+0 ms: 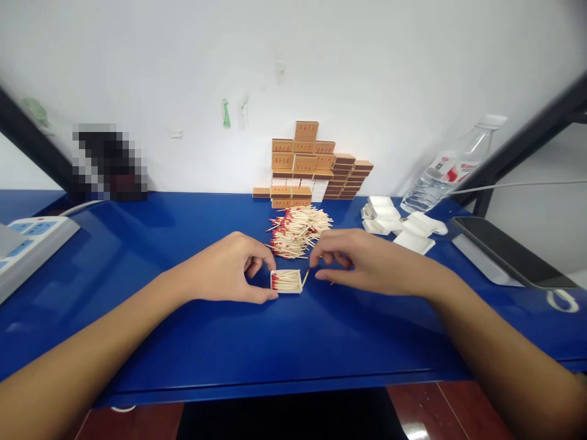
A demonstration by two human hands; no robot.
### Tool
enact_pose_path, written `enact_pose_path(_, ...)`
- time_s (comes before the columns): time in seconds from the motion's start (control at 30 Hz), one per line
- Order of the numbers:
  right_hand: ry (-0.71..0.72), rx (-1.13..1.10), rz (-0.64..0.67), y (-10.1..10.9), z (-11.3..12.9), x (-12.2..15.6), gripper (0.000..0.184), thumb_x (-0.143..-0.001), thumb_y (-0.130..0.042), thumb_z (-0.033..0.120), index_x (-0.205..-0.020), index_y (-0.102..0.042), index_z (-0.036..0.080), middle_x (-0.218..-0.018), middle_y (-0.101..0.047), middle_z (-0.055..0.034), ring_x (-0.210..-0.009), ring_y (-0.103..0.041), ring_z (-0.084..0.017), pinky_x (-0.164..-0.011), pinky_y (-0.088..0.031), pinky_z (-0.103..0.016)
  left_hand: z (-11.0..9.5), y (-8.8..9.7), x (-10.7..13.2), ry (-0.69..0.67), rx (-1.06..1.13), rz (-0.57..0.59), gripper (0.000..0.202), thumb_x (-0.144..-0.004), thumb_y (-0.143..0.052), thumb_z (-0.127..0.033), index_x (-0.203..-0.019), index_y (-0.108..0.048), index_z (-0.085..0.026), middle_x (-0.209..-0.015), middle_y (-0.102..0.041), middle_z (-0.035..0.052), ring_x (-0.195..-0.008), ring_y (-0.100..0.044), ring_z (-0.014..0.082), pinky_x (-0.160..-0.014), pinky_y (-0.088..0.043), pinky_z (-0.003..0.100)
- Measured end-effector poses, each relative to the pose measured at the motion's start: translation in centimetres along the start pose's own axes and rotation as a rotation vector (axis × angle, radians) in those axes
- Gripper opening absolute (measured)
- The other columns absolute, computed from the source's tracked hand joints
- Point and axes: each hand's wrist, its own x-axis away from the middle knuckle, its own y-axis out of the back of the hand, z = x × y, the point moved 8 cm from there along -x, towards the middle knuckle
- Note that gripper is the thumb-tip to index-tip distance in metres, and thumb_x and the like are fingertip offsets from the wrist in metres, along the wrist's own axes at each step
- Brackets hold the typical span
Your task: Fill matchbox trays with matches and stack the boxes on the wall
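Note:
A small white matchbox tray (293, 290) filled with red-tipped matches lies on the blue table. My left hand (232, 269) grips its left end, forefinger at the far side and thumb at the near side. At the tray's right end lies a single match (305, 278), its red head pointing away from me. Just right of that match is my right hand (362, 260), thumb and forefinger apart with nothing between them. A red match tip (331, 283) shows beneath this hand. Beyond both hands spreads a big loose heap of matches (298, 232).
Stacked matchboxes (302, 162) stand against the wall behind the heap. Several white empty trays (383, 214) lie at the right, near a leaning water bottle (447, 162) and a phone (509, 250). A power strip (39, 244) sits on the left.

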Motion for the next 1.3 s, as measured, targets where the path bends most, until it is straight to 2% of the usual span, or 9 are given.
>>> enact_pose_path(0.13, 0.025, -0.11, 0.1, -2.4, 0.6, -0.5, 0.005, -0.097, -0.067, 0.021, -0.101, -0.071, 0.023, -0.098, -0.067, -0.0022, -0.08, -0.058, -0.015, -0.068, -0.043, -0.028, 0.2, 0.2, -0.1, 0.011, -0.037, 0.014, 0.031, -0.076, -0.083, -0.045, -0.091, -0.077, -0.018, -0.064, -0.061, -0.0035, -0.053, -0.051, 0.0091, -0.051, -0.037, 0.023)
enact_pose_path(0.23, 0.028, -0.104, 0.115, -3.1, 0.6, -0.5, 0.007, -0.099, -0.063, 0.018, -0.096, -0.068, 0.022, -0.098, -0.066, -0.0023, -0.082, -0.057, -0.015, -0.071, -0.044, -0.028, 0.3, 0.0, -0.1, 0.015, -0.039, 0.023, 0.03, -0.076, -0.083, -0.045, -0.09, -0.077, -0.018, -0.064, -0.062, -0.0031, -0.054, -0.051, 0.0096, -0.051, -0.036, 0.023)
enact_pose_path(0.33, 0.014, -0.047, 0.056, -2.3, 0.2, -0.4, 0.006, -0.1, -0.061, 0.021, -0.095, -0.064, 0.021, -0.097, -0.065, -0.0032, -0.082, -0.056, -0.016, -0.073, -0.042, -0.03, 0.2, -0.1, -0.1, 0.006, -0.021, 0.003, 0.03, -0.076, -0.083, -0.045, -0.089, -0.077, -0.018, -0.064, -0.061, -0.0029, -0.054, -0.05, 0.0097, -0.051, -0.036, 0.023)
enact_pose_path(0.47, -0.018, -0.011, -0.09, -0.4, 0.0, -0.4, 0.013, -0.103, -0.056, 0.026, -0.093, -0.063, 0.021, -0.088, -0.064, -0.0023, -0.076, -0.054, -0.017, -0.071, -0.039, -0.031, -0.4, 0.3, -0.1, -0.033, -0.038, -0.071, 0.028, -0.077, -0.082, -0.043, -0.09, -0.077, -0.018, -0.067, -0.061, -0.0027, -0.056, -0.049, 0.0098, -0.054, -0.038, 0.024)
enact_pose_path(0.57, -0.018, -0.022, -0.144, 0.1, 0.2, -0.5, 0.014, -0.103, -0.054, 0.026, -0.102, -0.066, 0.02, -0.086, -0.066, -0.0019, -0.073, -0.054, -0.016, -0.068, -0.038, -0.03, -0.5, 0.3, -0.1, -0.049, -0.104, -0.07, 0.027, -0.078, -0.081, -0.042, -0.091, -0.077, -0.018, -0.069, -0.062, -0.0021, -0.057, -0.05, 0.0105, -0.054, -0.037, 0.025)
enact_pose_path(0.67, 0.034, -0.021, -0.122, -0.3, 1.0, -0.6, 0.017, -0.103, -0.053, 0.022, -0.11, -0.069, 0.021, -0.092, -0.069, -0.0028, -0.075, -0.056, -0.016, -0.07, -0.04, -0.03, -0.4, 0.3, -0.2, -0.048, -0.134, -0.066, 0.028, -0.079, -0.081, -0.043, -0.091, -0.077, -0.018, -0.069, -0.062, -0.0026, -0.057, -0.051, 0.0104, -0.055, -0.037, 0.026)
enact_pose_path(0.83, 0.051, -0.02, -0.069, -1.3, 1.5, -0.7, 0.019, -0.1, -0.056, 0.016, -0.108, -0.073, 0.021, -0.093, -0.072, -0.002, -0.079, -0.058, -0.015, -0.074, -0.041, -0.029, -0.1, -0.1, -0.3, -0.031, -0.148, -0.045, 0.029, -0.081, -0.079, -0.046, -0.092, -0.077, -0.019, -0.068, -0.061, -0.0031, -0.057, -0.051, 0.0108, -0.054, -0.036, 0.026)
enact_pose_path(1.3, 0.034, -0.06, -0.019, -2.0, 1.9, -0.9, 0.02, -0.1, -0.057, 0.016, -0.11, -0.074, 0.02, -0.088, -0.069, -0.0018, -0.074, -0.056, -0.015, -0.071, -0.039, -0.03, -0.6, -0.5, -0.3, -0.051, -0.16, -0.043, 0.028, -0.082, -0.079, -0.045, -0.092, -0.077, -0.019, -0.068, -0.061, -0.0027, -0.056, -0.049, 0.0111, -0.054, -0.034, 0.027)
